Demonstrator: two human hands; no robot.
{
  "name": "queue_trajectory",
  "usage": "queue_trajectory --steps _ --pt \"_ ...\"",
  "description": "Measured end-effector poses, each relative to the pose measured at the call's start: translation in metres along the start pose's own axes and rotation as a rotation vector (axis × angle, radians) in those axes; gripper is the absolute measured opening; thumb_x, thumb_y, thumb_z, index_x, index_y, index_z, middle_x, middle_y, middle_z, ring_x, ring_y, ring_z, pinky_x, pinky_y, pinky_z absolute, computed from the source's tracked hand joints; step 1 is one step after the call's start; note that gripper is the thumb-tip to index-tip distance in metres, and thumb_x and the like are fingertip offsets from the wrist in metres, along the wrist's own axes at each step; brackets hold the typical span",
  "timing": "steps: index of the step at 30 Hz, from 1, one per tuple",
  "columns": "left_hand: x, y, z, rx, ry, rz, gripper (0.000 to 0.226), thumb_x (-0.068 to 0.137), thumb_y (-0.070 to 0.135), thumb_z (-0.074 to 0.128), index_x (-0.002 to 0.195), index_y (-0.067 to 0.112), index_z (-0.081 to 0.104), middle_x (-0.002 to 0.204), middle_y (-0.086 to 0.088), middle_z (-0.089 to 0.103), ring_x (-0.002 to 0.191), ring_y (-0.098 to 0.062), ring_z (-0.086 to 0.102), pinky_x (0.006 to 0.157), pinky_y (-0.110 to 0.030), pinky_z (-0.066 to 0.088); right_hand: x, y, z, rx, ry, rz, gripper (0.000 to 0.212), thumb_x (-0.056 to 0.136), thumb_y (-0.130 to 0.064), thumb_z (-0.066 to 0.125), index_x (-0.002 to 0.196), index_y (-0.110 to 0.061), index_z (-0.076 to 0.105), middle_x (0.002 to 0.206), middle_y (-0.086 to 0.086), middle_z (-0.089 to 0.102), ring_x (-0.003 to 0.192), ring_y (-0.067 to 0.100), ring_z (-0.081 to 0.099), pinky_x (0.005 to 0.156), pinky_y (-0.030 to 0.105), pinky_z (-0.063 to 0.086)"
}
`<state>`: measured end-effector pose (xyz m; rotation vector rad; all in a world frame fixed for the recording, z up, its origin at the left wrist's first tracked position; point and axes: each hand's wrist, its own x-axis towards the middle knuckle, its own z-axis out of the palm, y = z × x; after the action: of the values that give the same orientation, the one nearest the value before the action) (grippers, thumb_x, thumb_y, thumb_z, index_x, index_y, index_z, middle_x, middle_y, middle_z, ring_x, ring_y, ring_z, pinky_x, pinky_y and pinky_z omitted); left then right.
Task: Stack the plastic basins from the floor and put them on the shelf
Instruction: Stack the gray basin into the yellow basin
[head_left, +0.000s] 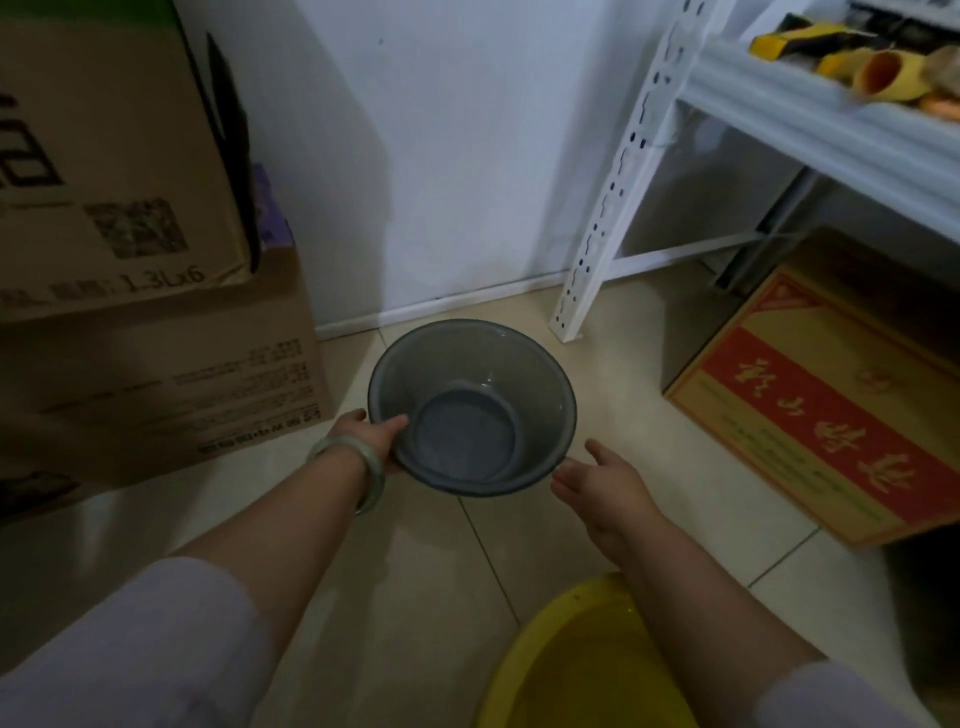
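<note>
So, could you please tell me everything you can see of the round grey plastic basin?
The round grey plastic basin has a wide, thin, darker rim, sloping walls and a flat circular bottom; it looks smooth, glossy and empty. It tilts toward the camera above the pale tiled floor. The left hand grips its near-left rim, thumb inside; the right hand is open at its near-right edge, contact unclear.

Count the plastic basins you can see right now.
2: a grey basin held at its rim by the left hand, and a yellow basin at the bottom edge, partly hidden. Others may be out of view.
</note>
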<state>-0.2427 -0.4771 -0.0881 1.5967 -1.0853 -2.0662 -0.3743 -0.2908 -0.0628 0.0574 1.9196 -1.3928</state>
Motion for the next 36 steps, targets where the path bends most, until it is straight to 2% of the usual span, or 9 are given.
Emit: queue_trajectory --steps 3,5,8,12,18,24,27,31,36 --pt "0.002 -0.010 0.004 0.288 0.078 0.099 0.047 0.086 0.004 0.052 0.132 0.002 0.047 0.130 -0.020 0.056 0.110 -0.042 0.057 0.088 -0.049 0.050 0.007 0.004 0.010 0.046 0.009 0.018 0.062 0.094 0.007 0.045 0.150 -0.007 0.023 0.145 0.024 0.044 0.119 0.034 0.055 0.100 0.038 0.047" --pt "-0.002 -0.013 -0.001 0.465 0.144 0.170 0.046 0.084 0.010 0.052 0.129 0.004 0.050 0.128 -0.019 0.058 0.111 -0.038 0.057 0.096 -0.041 0.047 0.011 0.010 0.015 0.026 0.013 0.030 0.052 0.095 0.003 0.046 0.145 -0.003 0.035 0.134 0.024 0.054 0.098 0.028 0.061 0.078 0.029 0.055" --pt "-0.011 -0.015 -0.009 0.505 0.138 0.225 0.043 0.084 0.013 0.052 0.126 0.006 0.053 0.123 -0.018 0.061 0.108 -0.034 0.058 0.089 -0.030 0.045 0.011 0.015 0.016 -0.024 0.056 0.057 0.042 0.095 -0.003 0.049 0.137 0.002 0.046 0.110 0.019 0.061 0.076 0.021 0.062 0.051 0.022 0.054" --pt "-0.029 -0.014 -0.006 0.427 0.143 0.317 0.042 0.081 0.012 0.054 0.123 0.012 0.058 0.113 -0.016 0.066 0.099 -0.034 0.063 0.087 -0.036 0.052 0.000 0.003 0.005 -0.020 0.063 0.019 0.038 0.094 -0.001 0.049 0.132 0.003 0.048 0.095 0.015 0.062 0.074 0.021 0.061 0.057 0.028 0.050" --pt "-0.092 -0.006 0.021 0.349 0.028 0.437 0.029 0.067 0.025 0.058 0.093 0.037 0.062 0.097 -0.012 0.071 0.088 -0.033 0.068 0.076 -0.052 0.057 -0.046 -0.025 -0.056 -0.034 0.125 -0.164 0.042 0.091 -0.006 0.053 0.132 -0.016 0.047 0.118 0.016 0.062 0.089 0.031 0.067 0.051 0.031 0.055" --pt "-0.173 -0.007 0.039 0.268 -0.154 0.508 0.031 0.084 0.002 0.052 0.103 0.025 0.056 0.083 -0.004 0.067 0.072 -0.026 0.066 0.066 -0.046 0.059 -0.109 -0.042 -0.125 -0.127 0.243 -0.315 0.035 0.096 -0.018 0.051 0.131 -0.020 0.051 0.102 0.003 0.068 0.086 0.028 0.067 0.072 0.045 0.058" --pt "-0.211 -0.021 0.039 0.282 -0.182 0.484 0.033 0.086 0.000 0.053 0.112 0.021 0.054 0.081 -0.002 0.066 0.066 -0.022 0.065 0.058 -0.042 0.060 -0.141 -0.033 -0.151 -0.159 0.263 -0.313 0.041 0.095 -0.020 0.051 0.135 -0.027 0.048 0.094 -0.006 0.066 0.079 0.021 0.067 0.058 0.036 0.054" --pt "-0.257 -0.047 0.022 0.388 -0.206 0.393 0.033 0.087 0.003 0.054 0.113 0.024 0.052 0.090 -0.001 0.066 0.075 -0.021 0.066 0.051 -0.030 0.059 -0.175 -0.002 -0.176 -0.309 0.232 -0.233 0.053 0.090 -0.022 0.058 0.139 -0.032 0.041 0.101 0.002 0.070 0.075 0.023 0.071 0.051 0.034 0.056" --pt "-0.282 -0.083 -0.003 0.749 -0.175 0.386 0.046 0.086 0.018 0.058 0.130 0.024 0.049 0.098 0.003 0.064 0.091 -0.022 0.065 0.080 -0.037 0.053 -0.209 0.051 -0.196 -0.471 0.127 -0.201 0.058 0.089 -0.019 0.059 0.141 -0.030 0.036 0.105 0.007 0.069 0.070 0.023 0.073 0.057 0.033 0.060"
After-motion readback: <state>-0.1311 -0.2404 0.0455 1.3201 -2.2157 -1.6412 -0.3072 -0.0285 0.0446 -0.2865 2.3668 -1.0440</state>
